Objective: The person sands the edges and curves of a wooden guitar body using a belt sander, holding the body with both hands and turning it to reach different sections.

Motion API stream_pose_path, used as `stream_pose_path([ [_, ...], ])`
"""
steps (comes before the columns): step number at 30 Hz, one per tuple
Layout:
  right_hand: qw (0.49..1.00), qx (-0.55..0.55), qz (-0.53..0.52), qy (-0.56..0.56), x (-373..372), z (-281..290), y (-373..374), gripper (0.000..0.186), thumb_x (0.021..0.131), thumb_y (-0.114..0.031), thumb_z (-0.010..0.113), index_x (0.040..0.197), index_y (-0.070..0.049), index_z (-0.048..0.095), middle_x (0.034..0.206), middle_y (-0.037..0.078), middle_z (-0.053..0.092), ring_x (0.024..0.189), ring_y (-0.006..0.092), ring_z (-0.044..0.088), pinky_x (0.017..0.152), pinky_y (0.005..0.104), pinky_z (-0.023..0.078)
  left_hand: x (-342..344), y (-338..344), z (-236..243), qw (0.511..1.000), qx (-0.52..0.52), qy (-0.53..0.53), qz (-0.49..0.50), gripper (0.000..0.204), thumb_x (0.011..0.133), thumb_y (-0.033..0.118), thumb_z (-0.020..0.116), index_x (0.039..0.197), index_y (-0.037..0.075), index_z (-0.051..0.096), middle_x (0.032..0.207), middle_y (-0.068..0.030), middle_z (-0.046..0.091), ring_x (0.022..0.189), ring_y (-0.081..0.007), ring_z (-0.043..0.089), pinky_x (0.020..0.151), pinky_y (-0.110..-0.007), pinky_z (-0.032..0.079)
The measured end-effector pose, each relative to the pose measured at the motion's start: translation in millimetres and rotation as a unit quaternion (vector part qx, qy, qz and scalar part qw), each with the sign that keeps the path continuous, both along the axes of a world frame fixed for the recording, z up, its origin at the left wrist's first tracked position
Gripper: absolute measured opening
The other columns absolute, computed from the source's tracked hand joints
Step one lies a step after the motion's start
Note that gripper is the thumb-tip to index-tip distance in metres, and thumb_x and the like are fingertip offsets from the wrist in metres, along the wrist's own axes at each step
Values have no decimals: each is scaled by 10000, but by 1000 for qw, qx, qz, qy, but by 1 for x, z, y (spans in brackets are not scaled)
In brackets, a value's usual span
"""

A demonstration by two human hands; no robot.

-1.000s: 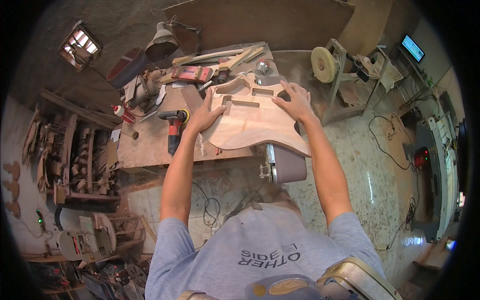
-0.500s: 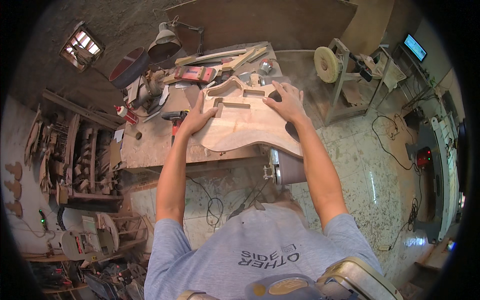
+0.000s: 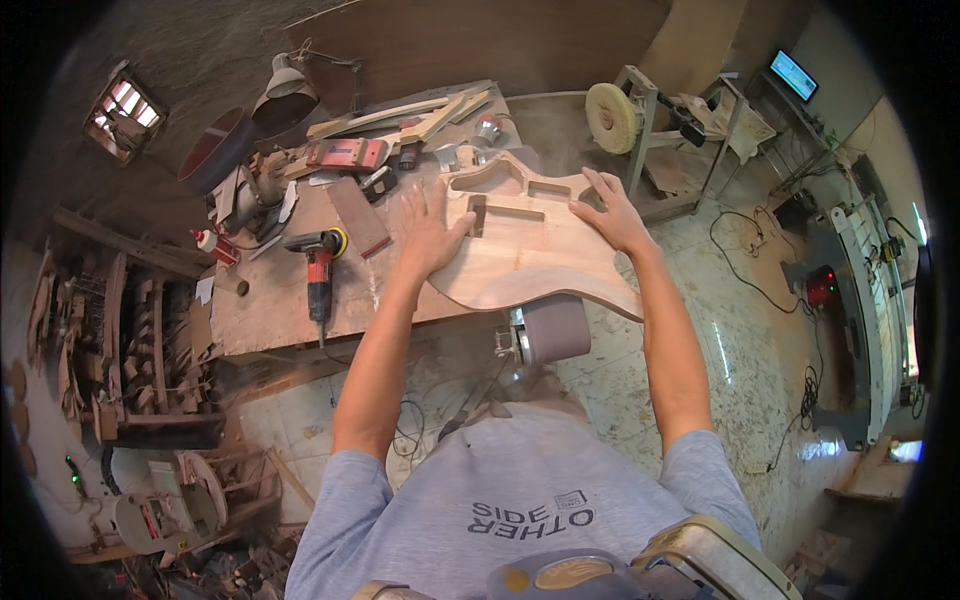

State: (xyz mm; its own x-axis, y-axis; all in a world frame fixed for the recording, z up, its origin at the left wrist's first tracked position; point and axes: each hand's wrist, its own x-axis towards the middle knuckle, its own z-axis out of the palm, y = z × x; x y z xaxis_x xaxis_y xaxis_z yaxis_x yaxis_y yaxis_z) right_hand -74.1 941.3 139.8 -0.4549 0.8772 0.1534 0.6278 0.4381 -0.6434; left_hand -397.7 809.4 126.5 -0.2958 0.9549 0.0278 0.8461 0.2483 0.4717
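Observation:
An unfinished pale wooden electric guitar body [image 3: 525, 262] lies flat between my two hands, with routed cavities on its upper face. My left hand [image 3: 430, 238] grips its left edge, fingers spread along the side and thumb on top. At the opposite edge, my right hand [image 3: 615, 215] holds the upper right part, with the thumb over the face and fingers toward the far side. Below the body's near edge shows a brownish sanding belt on a roller [image 3: 557, 328]; whether the wood touches it is hidden.
On the wooden workbench [image 3: 265, 300] are a red and black power sander [image 3: 319, 270], a red sanding block [image 3: 346, 153], wood strips and a white-and-red bottle [image 3: 215, 246]. A desk lamp [image 3: 285, 98] stands behind. Far right is a buffing wheel [image 3: 612, 119]; cables [image 3: 735, 250] cross the floor.
The guitar body has moved right relative to the bench and sanding belt, both hands going with it. The power sander, partly covered by my left arm before, now shows whole. The view has shifted too.

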Motion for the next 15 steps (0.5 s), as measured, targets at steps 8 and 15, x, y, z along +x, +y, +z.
stream_pose_path([
  [8,999,-9,-37,34,73,5,3,765,862,-432,772,1499,-105,503,1414,133,496,1242,277,552,1013,341,464,69,29,13,998,-27,-46,-45,952,922,618,579,1654,190,147,1696,-261,51,1566,-463,-2,1188,-716,51],
  [15,995,-5,-63,79,107,0,26,687,833,-360,808,1424,-83,594,1273,100,566,1122,221,602,956,314,488,106,44,7,998,-19,-38,-47,961,929,652,551,1659,203,116,1702,-241,49,1572,-441,-1,1211,-681,29],
])
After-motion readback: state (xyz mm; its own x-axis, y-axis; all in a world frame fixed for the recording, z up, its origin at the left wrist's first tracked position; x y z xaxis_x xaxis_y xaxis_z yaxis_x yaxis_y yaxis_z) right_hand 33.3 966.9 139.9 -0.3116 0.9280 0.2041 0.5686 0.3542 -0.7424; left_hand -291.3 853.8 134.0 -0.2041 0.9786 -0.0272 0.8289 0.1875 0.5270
